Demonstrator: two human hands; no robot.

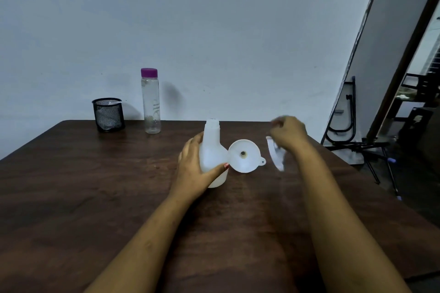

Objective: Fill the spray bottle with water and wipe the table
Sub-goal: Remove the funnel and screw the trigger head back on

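Observation:
A white spray bottle body (pixel 212 150) stands upright on the dark wooden table (pixel 95 185), its neck uncapped. My left hand (pixel 195 166) wraps around its lower left side. A white funnel (pixel 245 156) lies just right of the bottle, mouth facing me. Further right, my right hand (pixel 289 133) is blurred and holds the white spray head (pixel 276 154), whose tube hangs down towards the table. A clear water bottle (pixel 150 102) with a purple cap stands at the back left of the table.
A black mesh cup (pixel 108 114) with something white inside stands at the table's back left corner, near the wall. To the right, beyond the table edge, are a folded black stand (pixel 345 112) and tripod legs on the floor.

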